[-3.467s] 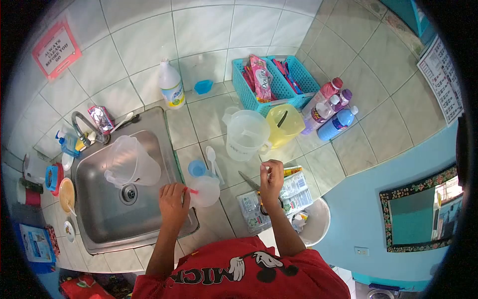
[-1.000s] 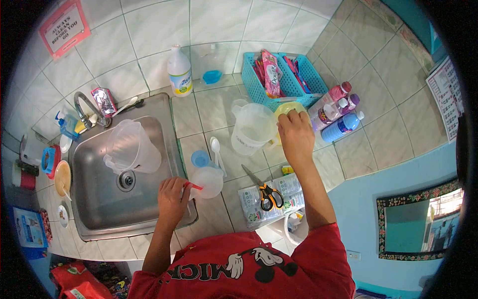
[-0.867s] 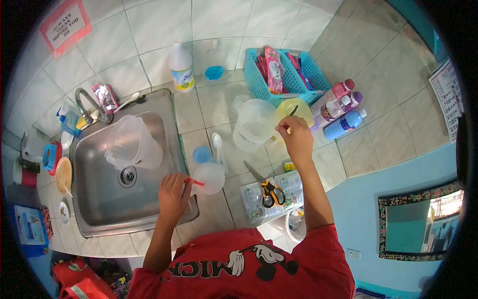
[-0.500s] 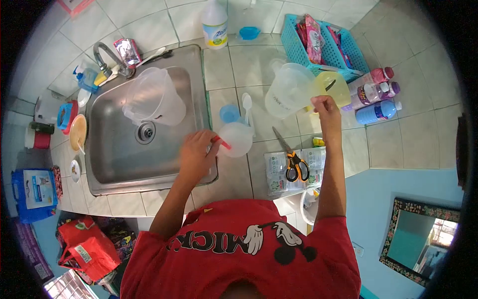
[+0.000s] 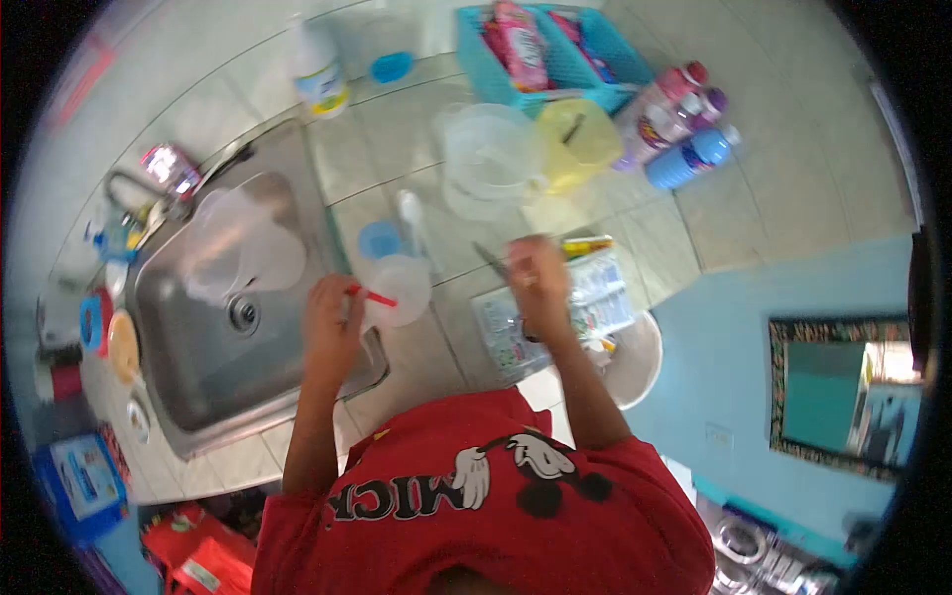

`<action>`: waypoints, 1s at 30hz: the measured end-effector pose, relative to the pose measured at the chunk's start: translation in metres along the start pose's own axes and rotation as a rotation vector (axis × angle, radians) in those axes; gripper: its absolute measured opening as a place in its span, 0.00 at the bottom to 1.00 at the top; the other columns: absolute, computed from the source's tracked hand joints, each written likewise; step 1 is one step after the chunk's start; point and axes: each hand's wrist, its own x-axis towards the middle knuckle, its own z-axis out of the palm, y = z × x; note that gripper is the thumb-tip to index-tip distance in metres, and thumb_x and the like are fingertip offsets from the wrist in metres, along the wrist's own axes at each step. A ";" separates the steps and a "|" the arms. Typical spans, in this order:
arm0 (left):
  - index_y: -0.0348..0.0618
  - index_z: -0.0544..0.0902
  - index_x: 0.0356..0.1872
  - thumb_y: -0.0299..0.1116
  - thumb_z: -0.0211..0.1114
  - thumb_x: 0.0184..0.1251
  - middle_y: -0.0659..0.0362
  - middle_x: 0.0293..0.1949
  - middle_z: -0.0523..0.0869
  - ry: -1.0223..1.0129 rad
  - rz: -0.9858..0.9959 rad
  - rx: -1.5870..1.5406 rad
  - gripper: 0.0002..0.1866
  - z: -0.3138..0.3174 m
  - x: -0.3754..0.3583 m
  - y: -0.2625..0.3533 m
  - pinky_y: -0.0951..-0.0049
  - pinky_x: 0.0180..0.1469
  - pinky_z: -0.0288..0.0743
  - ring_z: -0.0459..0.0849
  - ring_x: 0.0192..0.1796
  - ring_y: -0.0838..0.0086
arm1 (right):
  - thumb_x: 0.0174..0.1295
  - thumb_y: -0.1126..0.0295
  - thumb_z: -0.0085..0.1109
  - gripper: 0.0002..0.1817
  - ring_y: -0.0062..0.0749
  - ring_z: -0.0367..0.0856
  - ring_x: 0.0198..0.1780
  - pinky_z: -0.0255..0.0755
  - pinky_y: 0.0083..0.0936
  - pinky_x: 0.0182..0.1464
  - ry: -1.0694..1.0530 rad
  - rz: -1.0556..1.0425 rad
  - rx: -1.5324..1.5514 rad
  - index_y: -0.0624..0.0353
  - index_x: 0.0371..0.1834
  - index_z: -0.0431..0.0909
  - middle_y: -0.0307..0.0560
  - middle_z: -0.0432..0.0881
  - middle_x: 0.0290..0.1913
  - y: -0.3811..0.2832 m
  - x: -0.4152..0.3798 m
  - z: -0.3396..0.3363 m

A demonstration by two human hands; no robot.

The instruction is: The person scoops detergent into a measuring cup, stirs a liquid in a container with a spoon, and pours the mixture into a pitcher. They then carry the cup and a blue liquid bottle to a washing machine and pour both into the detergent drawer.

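Observation:
My left hand (image 5: 335,315) is closed on the end of a red stick-like handle (image 5: 373,296), whose other end lies over a small translucent cup (image 5: 405,293) at the sink's right edge. My right hand (image 5: 538,278) is blurred, over the scissors (image 5: 488,260) and the printed packets (image 5: 600,288); whether it holds anything is hidden. A blue cup (image 5: 380,240) and a white spoon (image 5: 411,213) lie just beyond the translucent cup. Farther back stand a clear pitcher (image 5: 486,159) and a yellow container (image 5: 577,144).
A clear pitcher (image 5: 243,248) lies in the steel sink (image 5: 188,347). Behind are a cleaner bottle (image 5: 319,74) and a teal basket (image 5: 585,79) of packets. Bottles (image 5: 689,159) lie at the right. Below the counter edge is a white bin (image 5: 640,367).
My right hand has moved from beside the yellow container down and left to the scissors. My left hand keeps the red handle. The whole view has shifted and turned.

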 end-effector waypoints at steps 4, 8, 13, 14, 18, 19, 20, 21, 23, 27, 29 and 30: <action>0.38 0.75 0.32 0.25 0.60 0.55 0.51 0.34 0.79 0.015 0.048 0.034 0.05 0.002 0.008 0.010 0.62 0.46 0.66 0.76 0.40 0.57 | 0.53 0.73 0.57 0.09 0.40 0.76 0.36 0.72 0.32 0.34 -0.349 -0.045 0.096 0.56 0.37 0.72 0.45 0.74 0.35 -0.016 -0.049 0.033; 0.37 0.76 0.33 0.27 0.59 0.58 0.51 0.35 0.78 0.061 0.233 0.221 0.05 -0.003 0.010 0.009 0.63 0.45 0.68 0.76 0.40 0.56 | 0.55 0.71 0.55 0.08 0.41 0.76 0.39 0.73 0.33 0.36 -0.432 0.060 0.139 0.56 0.38 0.72 0.45 0.74 0.36 -0.022 -0.077 0.044; 0.40 0.76 0.32 0.23 0.59 0.55 0.53 0.33 0.79 -0.009 0.027 0.037 0.04 0.002 0.009 0.008 0.60 0.45 0.66 0.76 0.39 0.58 | 0.55 0.70 0.52 0.10 0.42 0.76 0.41 0.73 0.34 0.39 -0.528 0.080 0.116 0.57 0.40 0.71 0.46 0.72 0.38 -0.017 -0.086 0.050; 0.38 0.75 0.32 0.25 0.59 0.56 0.52 0.34 0.78 -0.003 0.028 0.016 0.04 0.004 0.009 0.008 0.62 0.45 0.67 0.76 0.40 0.58 | 0.55 0.70 0.52 0.10 0.42 0.76 0.41 0.73 0.34 0.39 -0.526 0.080 0.116 0.57 0.40 0.71 0.46 0.72 0.38 -0.017 -0.083 0.049; 0.36 0.75 0.32 0.27 0.58 0.59 0.51 0.34 0.77 0.098 0.246 0.229 0.05 0.003 0.010 0.006 0.65 0.44 0.68 0.76 0.39 0.58 | 0.56 0.70 0.52 0.08 0.42 0.76 0.41 0.73 0.34 0.39 -0.564 0.148 0.038 0.55 0.39 0.71 0.45 0.73 0.37 -0.012 -0.076 0.046; 0.36 0.75 0.32 0.27 0.58 0.59 0.51 0.34 0.77 0.099 0.243 0.232 0.05 0.000 0.010 0.007 0.65 0.44 0.68 0.76 0.39 0.58 | 0.56 0.70 0.53 0.08 0.41 0.76 0.40 0.73 0.34 0.37 -0.506 0.140 0.044 0.53 0.38 0.71 0.44 0.73 0.36 -0.010 -0.077 0.046; 0.38 0.75 0.32 0.27 0.59 0.58 0.52 0.33 0.78 0.082 0.220 0.229 0.04 -0.003 0.010 0.009 0.64 0.43 0.68 0.76 0.39 0.58 | 0.56 0.70 0.53 0.08 0.41 0.76 0.40 0.73 0.34 0.37 -0.509 0.136 0.048 0.53 0.38 0.71 0.44 0.73 0.36 -0.009 -0.078 0.046; 0.39 0.75 0.32 0.26 0.60 0.57 0.53 0.32 0.79 0.068 0.197 0.227 0.04 -0.005 0.009 0.009 0.63 0.43 0.67 0.76 0.39 0.59 | 0.56 0.70 0.53 0.07 0.41 0.76 0.40 0.72 0.34 0.37 -0.484 0.118 0.056 0.54 0.38 0.71 0.44 0.73 0.36 -0.007 -0.079 0.046; 0.39 0.75 0.32 0.26 0.60 0.57 0.53 0.33 0.79 0.024 0.078 0.162 0.04 -0.002 0.006 0.009 0.63 0.43 0.67 0.76 0.39 0.59 | 0.56 0.70 0.53 0.07 0.41 0.76 0.39 0.72 0.34 0.37 -0.466 0.092 0.073 0.54 0.38 0.71 0.45 0.73 0.36 -0.007 -0.079 0.045; 0.39 0.75 0.32 0.26 0.60 0.56 0.53 0.34 0.79 0.062 0.085 0.098 0.04 0.007 0.006 0.008 0.63 0.44 0.67 0.76 0.39 0.59 | 0.56 0.70 0.53 0.07 0.41 0.76 0.40 0.72 0.34 0.37 -0.466 0.089 0.073 0.54 0.38 0.71 0.44 0.73 0.36 -0.012 -0.076 0.044; 0.39 0.75 0.32 0.26 0.60 0.56 0.53 0.33 0.79 0.096 0.129 0.163 0.04 0.007 0.008 0.006 0.63 0.45 0.67 0.76 0.39 0.59 | 0.55 0.71 0.53 0.07 0.40 0.75 0.41 0.72 0.34 0.38 -0.472 0.096 0.073 0.54 0.38 0.71 0.44 0.73 0.36 -0.010 -0.077 0.042; 0.38 0.75 0.32 0.26 0.60 0.56 0.54 0.33 0.79 0.132 0.173 0.232 0.04 0.006 0.010 0.004 0.62 0.45 0.67 0.77 0.38 0.59 | 0.54 0.72 0.54 0.08 0.41 0.75 0.42 0.72 0.35 0.38 -0.434 0.080 -0.051 0.55 0.38 0.71 0.44 0.73 0.36 -0.008 -0.077 0.040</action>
